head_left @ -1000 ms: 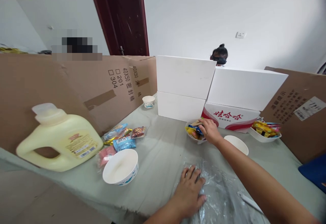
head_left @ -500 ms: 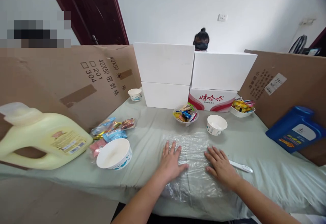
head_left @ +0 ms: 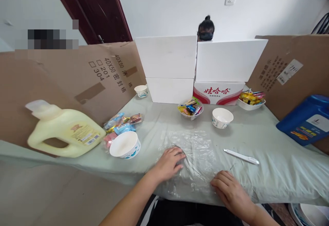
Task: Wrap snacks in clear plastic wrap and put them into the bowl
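Two hands on the crinkled clear plastic film [head_left: 195, 154], which lies flat on the pale green cloth-covered counter [head_left: 277, 164] at its near edge. Left hand [head_left: 168, 162]: fingers curled, tips pressing the film's left side; a pinch can't be confirmed. Right hand [head_left: 230, 191]: fingers bent, resting on the film's near right corner at the counter edge; no clear grip either. White thin stick-shaped tool [head_left: 241, 156] lies just right of the film, not touching it. Empty white paper bowl [head_left: 125, 145] sits left of the film, another white paper bowl [head_left: 222, 117] beyond it, next to a clear bowl of wrapped sweets [head_left: 190, 108]. Pale yellow detergent jug [head_left: 64, 130] lies far left.
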The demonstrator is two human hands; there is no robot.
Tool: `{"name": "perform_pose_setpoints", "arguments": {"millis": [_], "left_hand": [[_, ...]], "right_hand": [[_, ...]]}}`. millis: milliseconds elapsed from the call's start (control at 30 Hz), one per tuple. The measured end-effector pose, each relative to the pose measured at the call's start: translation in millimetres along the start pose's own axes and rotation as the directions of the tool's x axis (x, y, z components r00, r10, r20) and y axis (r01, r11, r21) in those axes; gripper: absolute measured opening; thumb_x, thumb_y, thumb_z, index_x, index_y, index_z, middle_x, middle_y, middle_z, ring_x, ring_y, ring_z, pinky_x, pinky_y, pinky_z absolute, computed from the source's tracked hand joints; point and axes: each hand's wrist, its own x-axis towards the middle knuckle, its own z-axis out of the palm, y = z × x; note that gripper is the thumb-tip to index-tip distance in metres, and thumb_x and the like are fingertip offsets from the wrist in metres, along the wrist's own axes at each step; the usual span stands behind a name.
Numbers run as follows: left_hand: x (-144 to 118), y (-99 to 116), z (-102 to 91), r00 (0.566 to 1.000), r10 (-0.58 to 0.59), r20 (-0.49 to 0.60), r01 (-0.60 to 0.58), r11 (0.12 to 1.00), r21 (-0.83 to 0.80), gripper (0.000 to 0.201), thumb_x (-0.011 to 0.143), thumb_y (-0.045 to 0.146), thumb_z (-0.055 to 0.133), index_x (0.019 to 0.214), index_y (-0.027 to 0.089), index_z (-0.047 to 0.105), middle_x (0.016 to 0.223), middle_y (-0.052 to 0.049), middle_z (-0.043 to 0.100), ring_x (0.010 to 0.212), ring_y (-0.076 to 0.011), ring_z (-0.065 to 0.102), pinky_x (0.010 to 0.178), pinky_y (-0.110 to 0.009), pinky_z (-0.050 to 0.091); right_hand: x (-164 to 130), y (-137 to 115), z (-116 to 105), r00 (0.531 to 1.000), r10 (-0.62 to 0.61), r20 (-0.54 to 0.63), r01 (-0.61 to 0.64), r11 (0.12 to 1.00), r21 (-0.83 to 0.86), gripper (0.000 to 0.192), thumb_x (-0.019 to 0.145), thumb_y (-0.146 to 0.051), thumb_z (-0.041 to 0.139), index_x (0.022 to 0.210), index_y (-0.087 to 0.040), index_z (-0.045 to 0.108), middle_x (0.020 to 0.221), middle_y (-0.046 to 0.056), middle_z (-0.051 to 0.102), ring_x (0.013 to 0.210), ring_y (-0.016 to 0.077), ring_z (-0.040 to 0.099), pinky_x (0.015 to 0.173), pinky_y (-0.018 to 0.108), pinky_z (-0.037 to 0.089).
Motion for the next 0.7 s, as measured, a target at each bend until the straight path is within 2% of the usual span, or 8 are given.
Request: {"name": "perform_pose_setpoints", "arguments": {"millis": [100, 167, 267, 300, 367, 433, 567, 700], "left_hand": [[7, -3, 1.1, 0.997, 0.074, 0.003, -0.075, 0.994, 0.077, 0.04, 0.085, 0.017, 0.063, 0.123, 0.027, 0.059, 0.131, -0.005, 0.059, 0.128, -0.0263, 0.047, 0.107, -0.05, 0.035], [1, 2, -0.5, 0.986, 0.136, -0.098, -0.125, 0.986, 0.112, 0.032, 0.088, 0.013, 0.055, 0.117, 0.024, 0.062, 0.126, -0.006, 0.062, 0.125, -0.0264, 0.049, 0.105, -0.05, 0.037], [-27, 16, 4.1, 0.927, 0.255, -0.273, -0.235, 0.966, 0.104, 0.02, 0.091, 0.018, 0.049, 0.104, 0.019, 0.064, 0.104, -0.009, 0.067, 0.109, -0.0244, 0.058, 0.096, -0.044, 0.045], [-40, 19, 8.3, 0.911, 0.303, -0.281, -0.288, 0.953, 0.093, 0.019, 0.092, 0.026, 0.052, 0.104, 0.018, 0.063, 0.1, -0.01, 0.067, 0.105, -0.0243, 0.059, 0.095, -0.044, 0.046], [-64, 22, 18.7, 0.886, 0.4, -0.233, -0.386, 0.916, 0.105, 0.042, 0.086, 0.049, 0.06, 0.114, 0.018, 0.059, 0.107, -0.012, 0.066, 0.109, -0.0284, 0.058, 0.097, -0.048, 0.046], [-84, 19, 27.4, 0.888, 0.431, -0.16, -0.409, 0.9, 0.152, 0.052, 0.085, 0.048, 0.062, 0.127, 0.019, 0.051, 0.125, -0.014, 0.061, 0.123, -0.032, 0.051, 0.102, -0.053, 0.041], [-101, 6, 24.2, 0.946, 0.301, -0.124, -0.293, 0.953, 0.082, 0.029, 0.09, 0.007, 0.046, 0.112, 0.021, 0.058, 0.126, -0.007, 0.063, 0.131, -0.026, 0.046, 0.108, -0.046, 0.038], [-94, 3, 0.6, 0.991, 0.002, -0.134, -0.047, 0.944, -0.327, 0.018, 0.094, 0.015, 0.044, 0.093, 0.021, 0.061, 0.096, -0.005, 0.071, 0.096, -0.0185, 0.067, 0.086, -0.029, 0.051]], "right_hand": [[-12, 4, -5, 0.998, -0.017, -0.064, 0.017, 1.0, -0.014, 0.021, 0.095, -0.014, 0.039, 0.099, -0.019, 0.059, 0.085, 0.006, 0.063, 0.079, 0.0179, 0.058, 0.073, 0.034, 0.049], [-23, 5, -12, 0.996, -0.023, -0.09, 0.019, 0.999, -0.04, 0.02, 0.094, -0.014, 0.04, 0.101, -0.02, 0.058, 0.085, 0.005, 0.063, 0.079, 0.0179, 0.059, 0.074, 0.034, 0.049], [-37, 4, -18, 0.994, -0.006, -0.113, -0.003, 0.997, -0.079, 0.018, 0.093, -0.015, 0.046, 0.105, -0.022, 0.058, 0.093, 0.005, 0.064, 0.089, 0.0187, 0.061, 0.081, 0.033, 0.051], [-39, 3, -19, 0.993, -0.004, -0.116, -0.006, 0.996, -0.09, 0.018, 0.092, -0.016, 0.048, 0.105, -0.022, 0.059, 0.097, 0.006, 0.065, 0.094, 0.0193, 0.061, 0.083, 0.033, 0.051], [-42, 1, -20, 0.992, -0.007, -0.123, -0.006, 0.994, -0.111, 0.019, 0.09, -0.018, 0.051, 0.107, -0.023, 0.06, 0.105, 0.007, 0.066, 0.104, 0.0212, 0.06, 0.088, 0.034, 0.051], [-41, 1, -19, 0.992, -0.004, -0.127, -0.011, 0.994, -0.111, 0.02, 0.089, -0.019, 0.053, 0.107, -0.023, 0.061, 0.108, 0.008, 0.066, 0.112, 0.0227, 0.059, 0.092, 0.036, 0.05], [-38, 1, -21, 0.997, 0.073, -0.034, -0.07, 0.994, 0.082, 0.016, 0.091, -0.021, 0.051, 0.101, -0.024, 0.063, 0.108, 0.008, 0.068, 0.113, 0.0219, 0.06, 0.095, 0.036, 0.05], [-35, 0, -24, 0.965, 0.254, 0.061, -0.257, 0.88, 0.399, 0.018, 0.094, -0.029, 0.047, 0.096, -0.024, 0.064, 0.098, 0.006, 0.069, 0.094, 0.0184, 0.066, 0.082, 0.03, 0.053]]}}
